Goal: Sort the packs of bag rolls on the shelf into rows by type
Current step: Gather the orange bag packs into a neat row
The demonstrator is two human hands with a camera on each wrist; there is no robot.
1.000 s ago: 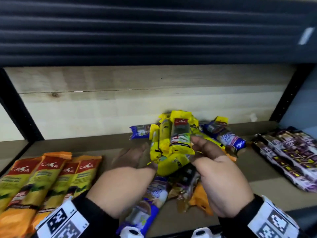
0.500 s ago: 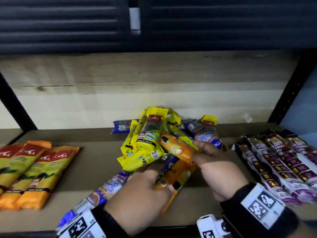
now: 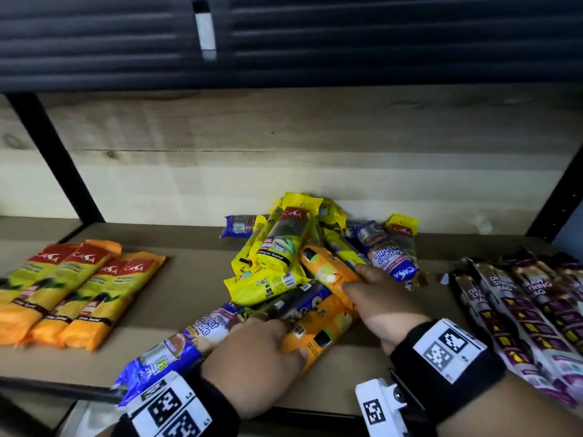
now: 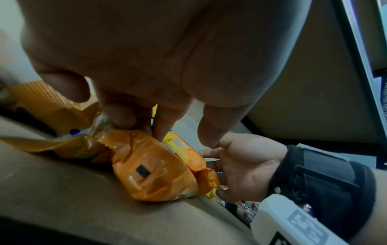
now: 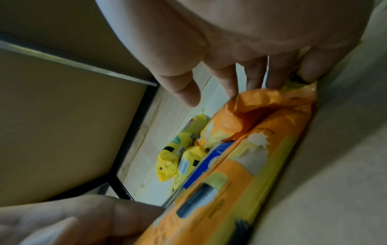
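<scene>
1. Left hand lies on the near end of an orange pack at the front of the shelf, thumb along its side; in the left wrist view its fingers curl down onto the pack's crimped end, so it appears to be gripping it.
2. Far left, well apart from the hands, a finished row of orange packs lies side by side, long axes running front to back.
3. Mid-shelf sits the unsorted heap: yellow packs, blue packs and two orange ones, crossed over each other.
4. The held pack's long axis runs from the left hand diagonally up-right, into the heap and toward the right hand.
5. Right hand rests just beyond it with fingers bent over a second orange pack, pinching its end; the thumb stands clear in the right wrist view.
6. Far right lies a row of purple packs.
7. Judgement: the orange row lies to the left, so the left hand is nearer; the packs probably need turning front to back before they join it.
</scene>
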